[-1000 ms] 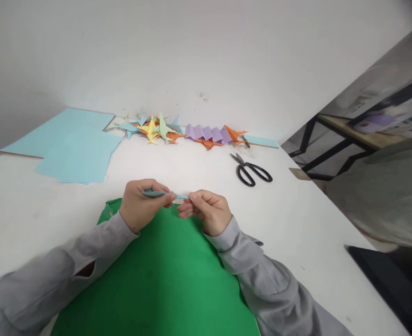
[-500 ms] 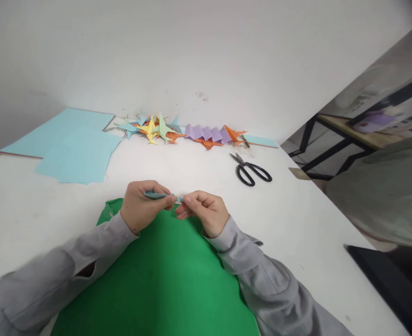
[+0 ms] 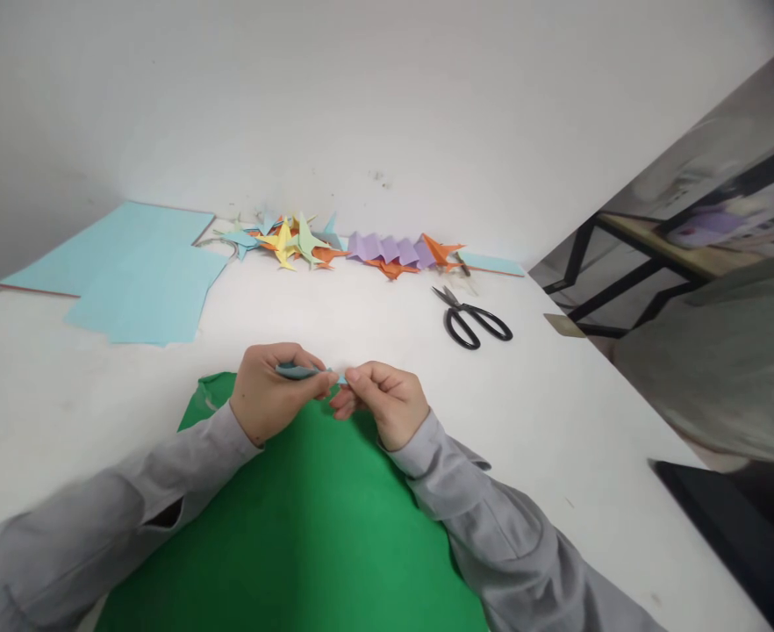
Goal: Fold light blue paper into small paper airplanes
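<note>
A small piece of folded blue paper [image 3: 295,371] is held in the air between my two hands, above the far end of the green cloth [image 3: 321,509]. My left hand [image 3: 274,391] is closed round its wider part, thumb and forefinger pinching near the narrow end. The thumb and forefinger of my right hand [image 3: 390,399] pinch the narrow tip, the other fingers loosely curled. Much of the paper is hidden by the fingers.
Black-handled scissors [image 3: 472,316] lie partly open at the right. Folded paper figures [image 3: 288,246] and a pleated purple paper [image 3: 387,249] line the wall. Blue sheets [image 3: 156,298] lie at the left. A dark flat object [image 3: 729,527] sits at the right edge.
Both hands stay in nearly the same place, still gripping the folded blue paper. The left hand has shifted very slightly to the right.
</note>
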A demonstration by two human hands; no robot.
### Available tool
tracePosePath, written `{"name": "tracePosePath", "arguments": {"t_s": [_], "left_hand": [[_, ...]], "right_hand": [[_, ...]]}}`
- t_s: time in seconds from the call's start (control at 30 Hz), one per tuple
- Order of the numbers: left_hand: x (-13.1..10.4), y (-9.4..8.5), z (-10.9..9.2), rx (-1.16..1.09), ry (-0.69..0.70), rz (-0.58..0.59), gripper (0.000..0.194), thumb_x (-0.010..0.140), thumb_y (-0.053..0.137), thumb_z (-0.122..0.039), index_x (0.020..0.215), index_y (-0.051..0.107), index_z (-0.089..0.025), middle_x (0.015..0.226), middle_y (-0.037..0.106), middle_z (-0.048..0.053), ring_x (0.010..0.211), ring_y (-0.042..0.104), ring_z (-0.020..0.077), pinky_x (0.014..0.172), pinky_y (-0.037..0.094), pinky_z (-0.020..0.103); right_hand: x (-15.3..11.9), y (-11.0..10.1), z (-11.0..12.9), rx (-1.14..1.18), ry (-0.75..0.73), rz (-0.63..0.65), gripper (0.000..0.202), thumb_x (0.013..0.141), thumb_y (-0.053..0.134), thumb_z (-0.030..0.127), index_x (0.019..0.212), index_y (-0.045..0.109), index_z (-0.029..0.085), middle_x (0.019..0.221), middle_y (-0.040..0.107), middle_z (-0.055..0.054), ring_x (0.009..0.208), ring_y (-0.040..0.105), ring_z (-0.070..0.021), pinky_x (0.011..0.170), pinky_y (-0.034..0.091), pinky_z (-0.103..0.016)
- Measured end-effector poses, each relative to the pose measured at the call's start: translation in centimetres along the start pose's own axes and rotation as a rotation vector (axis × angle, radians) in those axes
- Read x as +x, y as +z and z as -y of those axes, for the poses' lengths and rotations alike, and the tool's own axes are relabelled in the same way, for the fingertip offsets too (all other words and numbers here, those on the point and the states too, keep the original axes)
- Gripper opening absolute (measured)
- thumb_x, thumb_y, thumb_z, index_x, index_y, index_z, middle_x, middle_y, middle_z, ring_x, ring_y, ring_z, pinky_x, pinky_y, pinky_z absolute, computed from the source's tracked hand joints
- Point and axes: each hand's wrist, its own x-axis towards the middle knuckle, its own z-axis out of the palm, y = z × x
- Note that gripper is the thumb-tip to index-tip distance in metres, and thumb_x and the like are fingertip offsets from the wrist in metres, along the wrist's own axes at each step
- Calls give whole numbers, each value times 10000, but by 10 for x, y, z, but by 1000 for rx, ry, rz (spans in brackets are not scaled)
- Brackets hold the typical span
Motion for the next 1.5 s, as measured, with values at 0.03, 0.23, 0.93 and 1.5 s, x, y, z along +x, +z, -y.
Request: {"name": "tracePosePath", "arguments": {"t_s": [0.03,0.23,0.93,1.5], "left_hand": [[0,0,0,-3,-5,0,172,588,674,-169,461,564,-135,526,620,16,491,560,113,485,448,230],[0,-2,1,-64,-34,6,169,591,680,-192,480,566,-135,528,625,11,443,557,112,458,457,236],[2,-1,0,-68,-59,13,166,602,675,-205,491,571,-138,494,615,6,442,552,112,463,457,239],[3,-4,2,-31,-40,-14,173,599,674,-222,481,572,-149,500,625,8,468,571,120,482,470,238]], "right_hand": [[0,0,0,8,11,2,304,656,662,426,588,583,141,497,651,-12,404,592,-117,431,502,-220],[3,-3,-1,95,136,9,373,624,659,494,595,586,129,504,662,-42,404,604,-143,425,504,-244],[2,-4,-2,73,133,-25,370,628,656,483,548,565,133,436,630,-31,321,543,-121,339,441,-215],[5,-7,-4,-24,54,-118,392,626,638,510,517,544,145,369,570,-3,274,469,-82,299,384,-179]]}}
